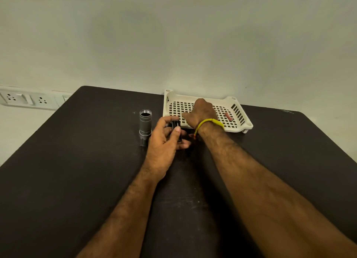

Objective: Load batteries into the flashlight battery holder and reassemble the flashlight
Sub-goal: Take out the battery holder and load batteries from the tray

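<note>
Behind the dark table [77, 161] is a plain pale wall, and on the left of it a white socket strip [25, 99] sits at the level of the table edge. On the table the grey flashlight body [145, 126] stands upright with its open end up, just to the left of the person's hands. The left hand [166, 140] is closed around the black battery holder [176, 129], thumb on the front of it, a little above the table. Near the far edge lies a white perforated tray [239, 113], and inside it, at the right side, one red battery [228, 116] lies alone. The right hand [201, 111] reaches over the near rim into the tray, back of the hand up; it covers its own fingertips and a part of the tray floor, so I cannot tell if it grips something. A yellow band [209, 122] is around the right wrist.
</note>
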